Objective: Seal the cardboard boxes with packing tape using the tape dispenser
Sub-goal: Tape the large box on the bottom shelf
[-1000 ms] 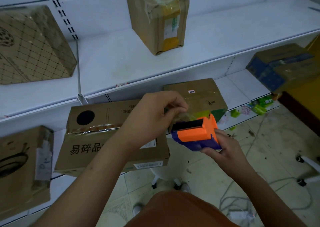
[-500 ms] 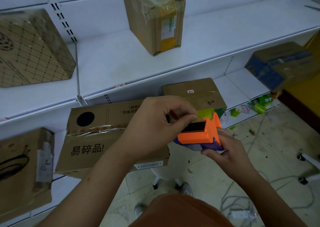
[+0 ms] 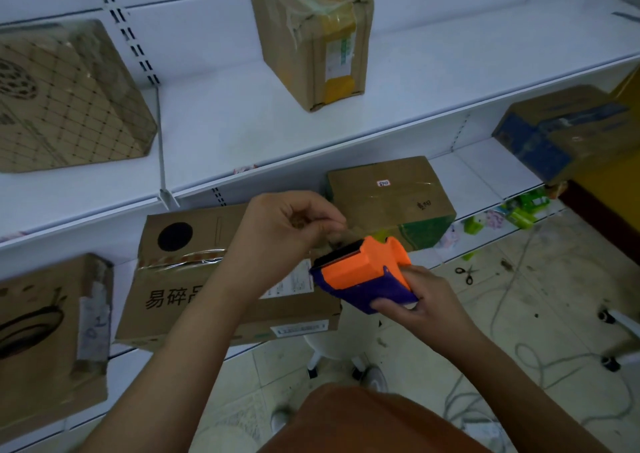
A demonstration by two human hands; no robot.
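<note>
Tape dispenser (image 3: 363, 272) gripped by right hand (image 3: 412, 300), left hand (image 3: 287, 231) seemingly pinching tape end, cardboard box (image 3: 221, 279) behind.

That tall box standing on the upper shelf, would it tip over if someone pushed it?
Probably, if pushed near the top: the tall box stands on its narrow end on the shelf, taller than wide. A low push would likelier slide it, since the shelf looks smooth. Its crumpled tape suggests soft, worn cardboard.

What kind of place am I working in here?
Probably a stockroom or parcel depot: white metal shelving holds taped brown cardboard boxes, some bearing shipping labels, and black-handled scissors and loose cables lie on the dirty tiled floor.
</note>
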